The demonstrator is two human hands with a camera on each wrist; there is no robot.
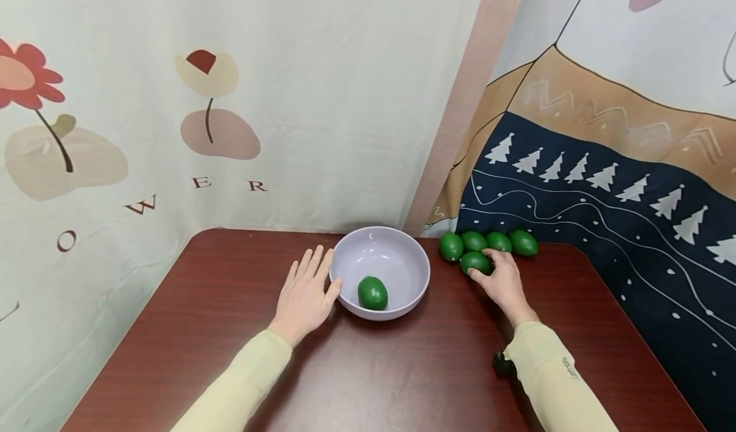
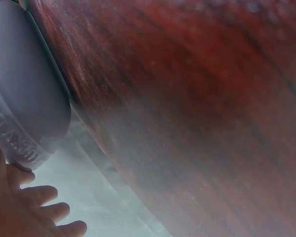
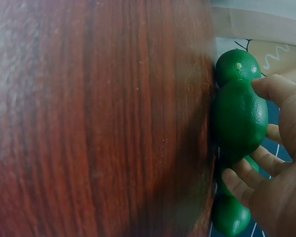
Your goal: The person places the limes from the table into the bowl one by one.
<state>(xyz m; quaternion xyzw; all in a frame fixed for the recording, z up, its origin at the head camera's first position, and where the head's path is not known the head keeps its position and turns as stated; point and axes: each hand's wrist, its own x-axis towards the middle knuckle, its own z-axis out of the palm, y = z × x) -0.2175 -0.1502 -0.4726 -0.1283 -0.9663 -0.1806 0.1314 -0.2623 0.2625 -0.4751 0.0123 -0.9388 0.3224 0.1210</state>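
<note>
A pale lilac bowl stands near the table's back edge with one green lime inside it. My left hand is at the bowl's left side, fingers straight, thumb against the rim. In the left wrist view, the bowl's outer wall is beside the fingers. To the right of the bowl, my right hand holds a lime between thumb and fingers. That same lime is large in the right wrist view, thumb at one end and fingers at the other.
Several more limes sit in a row behind the held one, along the table's back edge. The dark red wooden table lies under everything. A printed curtain hangs right behind it, with a dark-blue patterned cloth at the right.
</note>
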